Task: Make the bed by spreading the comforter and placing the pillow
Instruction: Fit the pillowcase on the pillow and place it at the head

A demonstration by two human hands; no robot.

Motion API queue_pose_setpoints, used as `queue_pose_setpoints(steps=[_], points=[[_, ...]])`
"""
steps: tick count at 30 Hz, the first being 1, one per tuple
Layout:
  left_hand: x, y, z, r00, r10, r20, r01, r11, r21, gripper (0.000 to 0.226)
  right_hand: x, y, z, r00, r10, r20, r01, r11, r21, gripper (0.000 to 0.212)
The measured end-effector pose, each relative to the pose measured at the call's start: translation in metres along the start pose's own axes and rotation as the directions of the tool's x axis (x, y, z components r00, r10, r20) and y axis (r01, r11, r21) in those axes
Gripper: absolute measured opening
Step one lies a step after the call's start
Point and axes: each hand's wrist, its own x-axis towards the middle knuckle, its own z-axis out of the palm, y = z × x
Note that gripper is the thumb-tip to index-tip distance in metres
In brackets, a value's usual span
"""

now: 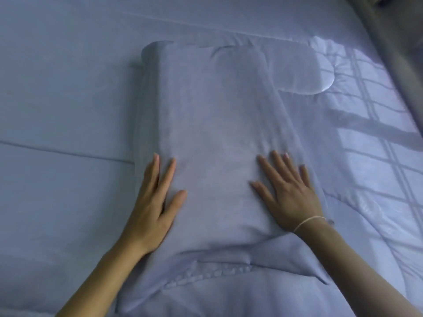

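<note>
Bed (57, 99): both hands flat on pillow (212, 133), L (152, 202) at edge, R (290, 193).

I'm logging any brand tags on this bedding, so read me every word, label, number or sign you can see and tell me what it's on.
None: no readable text shows anywhere in this view.
The pillow, under the left hand and right hand, is plain blue fabric with no tag in sight.
The comforter carries only stitched quilting lines and window shadow, no lettering.

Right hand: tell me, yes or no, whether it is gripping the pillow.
No: the right hand lies flat on the pillow, fingers straight and spread, curled round nothing.
</note>
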Motion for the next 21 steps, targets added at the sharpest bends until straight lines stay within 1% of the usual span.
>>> queue_pose_setpoints(steps=[1, 2, 3, 4, 5, 6, 8, 9, 10, 12, 14, 16, 17, 18, 19, 21], points=[[-0.008, -0.005, -0.001, 0.999, -0.047, 0.017, 0.047, 0.998, -0.039, 0.073, -0.007, 0.01, -0.003, 0.997, 0.071, -0.012, -0.07, 0.996, 0.049, 0.069], [-0.015, -0.01, -0.005, 0.991, -0.129, 0.038, 0.132, 0.989, -0.07, 0.077, -0.013, 0.021, -0.007, 0.985, 0.171, -0.006, -0.169, 0.976, 0.139, 0.071], [-0.022, -0.016, -0.01, 0.972, -0.22, 0.08, 0.227, 0.97, -0.082, 0.081, -0.017, 0.031, -0.011, 0.96, 0.277, 0.046, -0.279, 0.927, 0.249, 0.073], [-0.028, -0.02, -0.015, 0.947, -0.294, 0.127, 0.304, 0.95, -0.071, 0.082, -0.022, 0.037, -0.019, 0.921, 0.367, 0.132, -0.39, 0.851, 0.352, 0.074], [-0.033, -0.021, -0.021, 0.93, -0.341, 0.14, 0.351, 0.934, -0.058, 0.079, -0.024, 0.041, -0.025, 0.877, 0.429, 0.215, -0.479, 0.771, 0.419, 0.074], [-0.033, -0.021, -0.027, 0.927, -0.36, 0.103, 0.367, 0.928, -0.06, 0.073, -0.024, 0.044, -0.029, 0.846, 0.459, 0.27, -0.532, 0.712, 0.459, 0.072], [-0.019, -0.005, -0.04, 0.925, -0.379, -0.006, 0.376, 0.919, -0.121, 0.064, -0.015, 0.045, -0.039, 0.813, 0.486, 0.319, -0.579, 0.618, 0.533, 0.066], [-0.008, 0.007, -0.045, 0.91, -0.412, -0.034, 0.402, 0.901, -0.161, 0.063, -0.008, 0.045, -0.044, 0.797, 0.497, 0.342, -0.596, 0.556, 0.58, 0.067], [0.005, 0.016, -0.047, 0.89, -0.456, -0.028, 0.442, 0.875, -0.197, 0.065, 0.0, 0.045, -0.049, 0.779, 0.5, 0.379, -0.614, 0.486, 0.622, 0.068], [0.03, 0.032, -0.04, 0.833, -0.55, 0.062, 0.544, 0.793, -0.274, 0.08, 0.018, 0.049, -0.054, 0.747, 0.476, 0.465, -0.651, 0.381, 0.656, 0.066], [0.049, 0.04, -0.033, 0.762, -0.636, 0.123, 0.633, 0.69, -0.352, 0.1, 0.031, 0.051, -0.06, 0.719, 0.425, 0.55, -0.69, 0.342, 0.638, 0.065], [0.062, 0.037, -0.027, 0.69, -0.713, 0.127, 0.683, 0.582, -0.441, 0.118, 0.041, 0.06, -0.056, 0.696, 0.393, 0.601, -0.716, 0.313, 0.624, 0.079], [0.067, 0.036, -0.028, 0.669, -0.733, 0.125, 0.689, 0.548, -0.474, 0.119, 0.043, 0.062, -0.055, 0.679, 0.383, 0.626, -0.731, 0.276, 0.624, 0.087], [0.07, 0.034, -0.029, 0.652, -0.746, 0.138, 0.699, 0.519, -0.492, 0.115, 0.045, 0.064, -0.052, 0.658, 0.378, 0.652, -0.75, 0.247, 0.614, 0.088], [0.072, 0.033, -0.031, 0.641, -0.749, 0.17, 0.709, 0.493, -0.505, 0.108, 0.044, 0.062, -0.056, 0.645, 0.362, 0.673, -0.761, 0.222, 0.609, 0.085], [0.071, 0.031, -0.032, 0.652, -0.715, 0.254, 0.72, 0.476, -0.505, 0.092, 0.041, 0.06, -0.061, 0.63, 0.339, 0.698, -0.774, 0.205, 0.599, 0.074]])
